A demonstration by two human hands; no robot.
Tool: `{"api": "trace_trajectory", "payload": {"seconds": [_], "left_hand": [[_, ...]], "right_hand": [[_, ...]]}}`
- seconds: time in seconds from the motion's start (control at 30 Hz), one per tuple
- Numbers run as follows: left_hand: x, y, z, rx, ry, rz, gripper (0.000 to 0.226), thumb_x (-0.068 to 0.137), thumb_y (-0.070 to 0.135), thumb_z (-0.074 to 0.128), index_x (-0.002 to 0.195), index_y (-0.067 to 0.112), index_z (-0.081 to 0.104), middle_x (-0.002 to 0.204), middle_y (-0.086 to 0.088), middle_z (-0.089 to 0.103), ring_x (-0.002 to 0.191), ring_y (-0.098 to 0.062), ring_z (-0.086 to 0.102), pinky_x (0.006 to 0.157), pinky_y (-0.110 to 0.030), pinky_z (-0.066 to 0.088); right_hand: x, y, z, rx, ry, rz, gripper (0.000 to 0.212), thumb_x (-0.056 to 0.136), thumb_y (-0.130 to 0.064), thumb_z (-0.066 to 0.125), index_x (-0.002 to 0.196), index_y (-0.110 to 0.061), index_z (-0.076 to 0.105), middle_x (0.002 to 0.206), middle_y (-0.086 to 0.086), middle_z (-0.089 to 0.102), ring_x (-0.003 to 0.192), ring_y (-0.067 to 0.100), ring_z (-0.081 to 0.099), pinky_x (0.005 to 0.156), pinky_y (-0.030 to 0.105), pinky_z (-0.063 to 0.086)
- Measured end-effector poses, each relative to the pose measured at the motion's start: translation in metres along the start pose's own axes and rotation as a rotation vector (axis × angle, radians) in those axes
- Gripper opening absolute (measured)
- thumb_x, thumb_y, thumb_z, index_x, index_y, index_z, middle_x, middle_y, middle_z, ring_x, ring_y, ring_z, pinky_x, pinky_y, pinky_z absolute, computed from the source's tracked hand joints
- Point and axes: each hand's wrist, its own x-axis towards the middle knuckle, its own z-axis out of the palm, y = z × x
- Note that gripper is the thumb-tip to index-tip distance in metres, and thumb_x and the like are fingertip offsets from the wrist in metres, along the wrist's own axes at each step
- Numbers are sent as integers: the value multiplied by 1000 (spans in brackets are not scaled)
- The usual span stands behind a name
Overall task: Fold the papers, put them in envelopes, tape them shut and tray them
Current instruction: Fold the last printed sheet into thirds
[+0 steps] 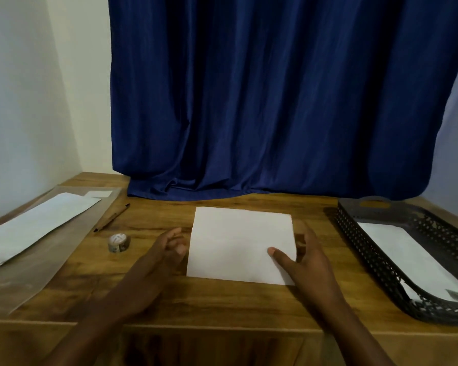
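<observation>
A white folded paper point(238, 241) lies flat in the middle of the wooden table point(222, 299). My right hand point(304, 262) sits at the paper's right edge, thumb pressing on top and fingers beside the edge. Just left of the paper hovers my left hand point(167, 249), fingers relaxed and holding nothing. A long white envelope point(37, 225) lies on a clear plastic sleeve point(37, 273) at the far left. A small roll of tape point(119, 243) stands left of my left hand. The dark mesh tray point(381, 260) at the right holds a white envelope point(413, 257).
A pen point(111, 217) lies between the plastic sleeve and the paper. A dark blue curtain point(275, 101) hangs behind the table and bunches onto its back edge. White walls close the left side.
</observation>
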Motion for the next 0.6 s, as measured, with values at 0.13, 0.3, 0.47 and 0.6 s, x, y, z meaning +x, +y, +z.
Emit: {"api": "trace_trajectory", "payload": {"seconds": [0.13,0.3,0.47,0.6], "left_hand": [[-21,-14,-1,381,-35,119,87,82,87,46,153,57,7,159,36,17,144,7,25,113,-29,32],[-16,-11,9,782,-134,282,91,84,87,37,157,50,-2,161,32,-22,151,4,-6,123,-31,15],[-8,-6,23,897,-215,277,85,87,87,23,159,46,3,158,32,-31,148,5,-25,127,-40,-2],[7,4,51,975,-211,279,84,89,84,12,160,41,1,163,23,-27,147,2,-30,126,-46,-8]], "right_hand": [[0,19,9,-293,33,-11,111,78,-66,72,157,-44,-3,166,-13,16,148,12,24,116,46,37],[-4,20,14,-650,-154,-181,58,99,-57,45,153,-42,31,169,-2,12,156,18,5,122,47,18],[-5,17,15,-622,-209,-207,42,106,-45,36,144,-39,52,158,-9,43,149,6,30,123,43,25],[-5,18,16,-650,-221,-216,43,105,-47,35,144,-40,52,157,-11,43,148,5,31,122,43,28]]}}
